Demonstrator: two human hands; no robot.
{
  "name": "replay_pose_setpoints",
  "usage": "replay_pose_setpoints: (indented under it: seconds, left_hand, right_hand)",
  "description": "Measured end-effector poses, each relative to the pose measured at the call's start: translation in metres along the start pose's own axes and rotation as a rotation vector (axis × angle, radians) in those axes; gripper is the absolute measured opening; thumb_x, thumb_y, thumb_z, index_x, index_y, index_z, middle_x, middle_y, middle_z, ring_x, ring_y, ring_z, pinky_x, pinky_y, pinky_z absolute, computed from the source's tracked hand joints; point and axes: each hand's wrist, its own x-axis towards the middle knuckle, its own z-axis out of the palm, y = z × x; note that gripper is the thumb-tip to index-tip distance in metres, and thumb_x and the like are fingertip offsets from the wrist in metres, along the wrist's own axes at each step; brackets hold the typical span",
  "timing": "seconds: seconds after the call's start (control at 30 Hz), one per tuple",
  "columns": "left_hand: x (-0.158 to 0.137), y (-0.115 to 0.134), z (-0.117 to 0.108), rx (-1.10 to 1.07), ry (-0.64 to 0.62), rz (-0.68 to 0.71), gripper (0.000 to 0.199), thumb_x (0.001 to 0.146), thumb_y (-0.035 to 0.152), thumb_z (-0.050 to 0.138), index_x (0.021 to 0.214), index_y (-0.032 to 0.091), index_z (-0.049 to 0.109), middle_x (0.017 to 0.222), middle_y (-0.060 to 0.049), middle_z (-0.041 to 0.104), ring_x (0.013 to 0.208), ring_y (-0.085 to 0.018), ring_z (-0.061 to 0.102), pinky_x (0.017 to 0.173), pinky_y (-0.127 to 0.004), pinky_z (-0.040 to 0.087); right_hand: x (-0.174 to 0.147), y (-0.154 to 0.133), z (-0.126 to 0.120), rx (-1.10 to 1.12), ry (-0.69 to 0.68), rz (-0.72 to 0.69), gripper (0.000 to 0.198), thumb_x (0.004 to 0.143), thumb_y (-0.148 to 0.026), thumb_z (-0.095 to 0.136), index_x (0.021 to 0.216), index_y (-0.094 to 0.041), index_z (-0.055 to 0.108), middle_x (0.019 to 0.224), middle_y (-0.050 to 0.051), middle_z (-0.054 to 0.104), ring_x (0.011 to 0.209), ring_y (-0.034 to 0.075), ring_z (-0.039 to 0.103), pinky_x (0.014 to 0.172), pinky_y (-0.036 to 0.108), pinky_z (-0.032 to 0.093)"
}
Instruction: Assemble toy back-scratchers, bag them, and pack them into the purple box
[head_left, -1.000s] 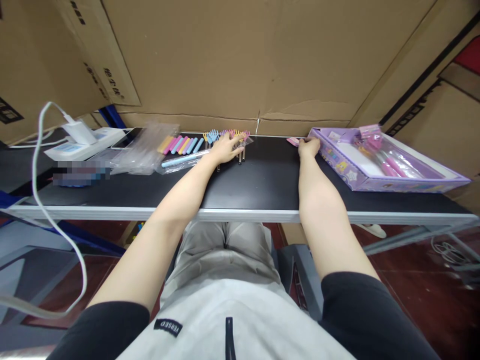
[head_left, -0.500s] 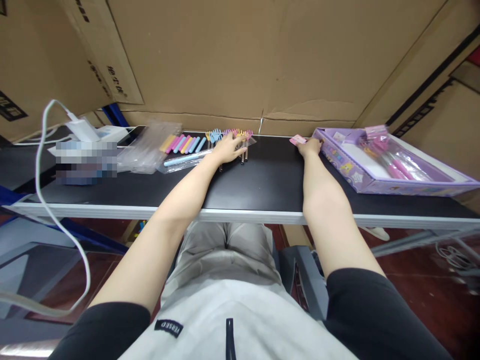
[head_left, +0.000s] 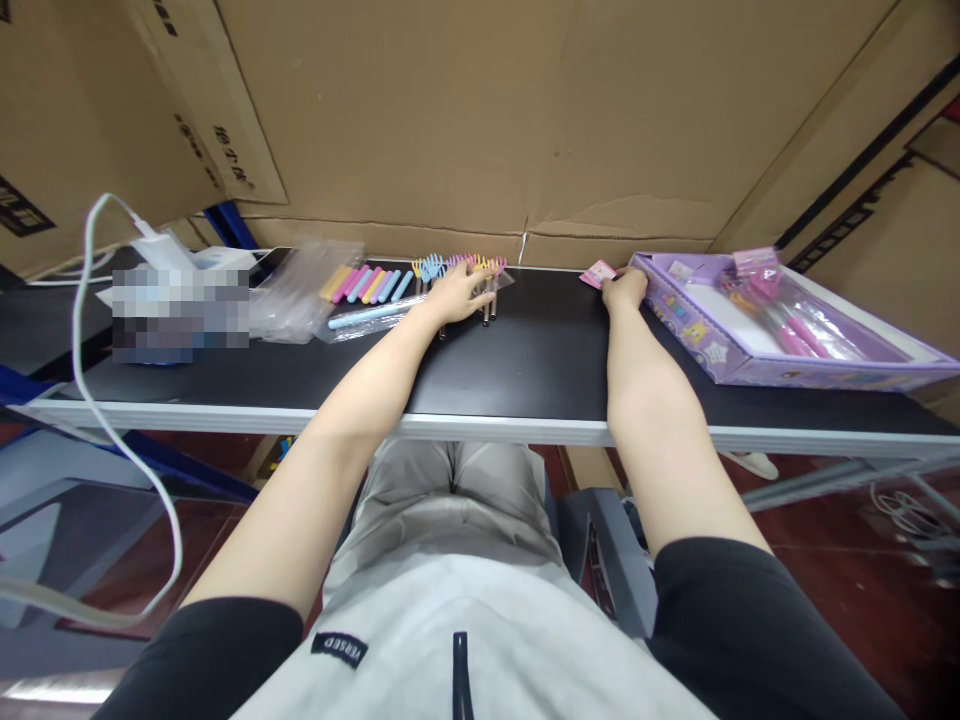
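My left hand [head_left: 456, 296] lies over a row of small claw-shaped back scratcher heads [head_left: 431, 267] in yellow, blue, purple and pink, its fingers spread. Short metal rods [head_left: 486, 303] stick out below the hand. To its left, pastel handles [head_left: 373, 284] lie side by side, and a long blue stick [head_left: 367, 316] sits in a clear sleeve. At the right, the fingers of my right hand [head_left: 626, 288] are closed at the edge of small pink cards [head_left: 598, 273]; the fingertips are partly hidden.
A purple open tray box [head_left: 709, 345] holds pink bagged items [head_left: 795, 310] beside my right hand. Clear plastic bags [head_left: 296, 300] lie at left, near a white charger with a cable [head_left: 161, 255]. Cardboard [head_left: 450, 120] walls the black table's back.
My right hand has shifted slightly, and more of the pink cards shows, turned and fanned a little. My left hand stays in place over the claw heads.
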Motion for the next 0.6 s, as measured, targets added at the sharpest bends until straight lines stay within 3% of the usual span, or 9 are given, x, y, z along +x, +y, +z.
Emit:
replay_pose_setpoints:
  seconds: [0.13, 0.4, 0.6]
  left_hand:
    - [-0.001, 0.001, 0.000, -0.013, 0.005, -0.014, 0.058, 0.105, 0.040, 0.055, 0.159, 0.021, 0.049, 0.149, -0.023, 0.052, 0.142, -0.039, 0.051, 0.118, -0.049, 0.041]
    - [0.001, -0.004, 0.004, -0.006, 0.030, 0.015, 0.058, 0.105, 0.042, 0.054, 0.159, 0.022, 0.049, 0.149, -0.024, 0.053, 0.141, -0.040, 0.053, 0.116, -0.051, 0.043]
    - [0.002, -0.006, 0.006, -0.006, 0.045, 0.027, 0.058, 0.105, 0.042, 0.055, 0.158, 0.023, 0.051, 0.145, -0.023, 0.056, 0.138, -0.039, 0.055, 0.115, -0.051, 0.044]
  right_hand:
    - [-0.009, -0.012, -0.011, 0.022, 0.018, 0.086, 0.031, 0.095, -0.007, 0.059, 0.120, -0.002, 0.077, 0.129, 0.022, 0.073, 0.127, 0.028, 0.069, 0.119, 0.035, 0.045]
    - [0.001, -0.015, -0.010, 0.152, 0.106, 0.184, 0.030, 0.088, -0.003, 0.057, 0.108, -0.006, 0.080, 0.118, 0.020, 0.077, 0.121, 0.031, 0.072, 0.107, 0.037, 0.053]
    - [0.000, -0.046, -0.012, 0.244, 0.105, 0.122, 0.030, 0.085, -0.003, 0.053, 0.103, -0.005, 0.077, 0.111, 0.020, 0.077, 0.109, 0.029, 0.075, 0.096, 0.036, 0.056]
